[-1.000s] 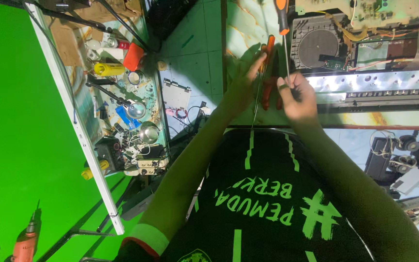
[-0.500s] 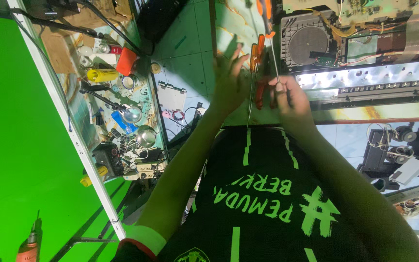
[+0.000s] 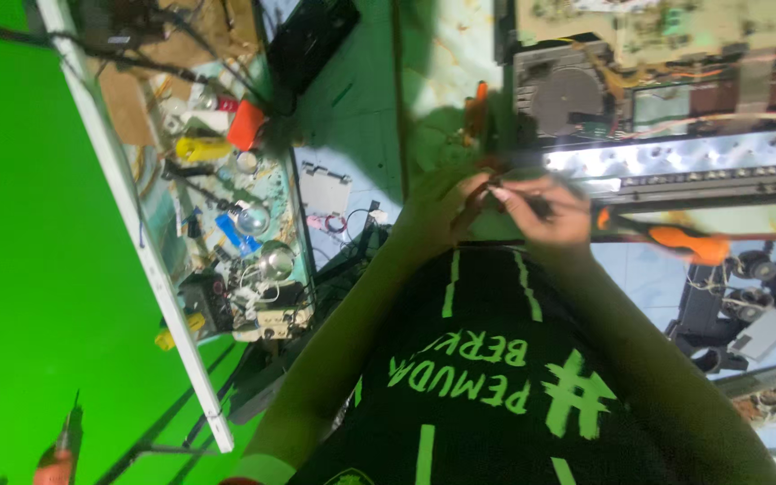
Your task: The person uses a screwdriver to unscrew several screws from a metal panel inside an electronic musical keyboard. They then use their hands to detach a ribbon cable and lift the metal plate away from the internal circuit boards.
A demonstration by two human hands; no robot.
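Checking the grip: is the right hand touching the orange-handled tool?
Touching. The head view shows the right hand closed around the dark shaft of the orange-handled tool, whose handle sticks out past the hand.

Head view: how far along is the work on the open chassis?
Done: the chassis has its cover off, with boards and a round part exposed.
In hand: the left hand and right hand meet at its front edge on something too small and blurred to tell; the right seems to grip an orange-handled tool.
Left: closing up; nothing covers the boards.
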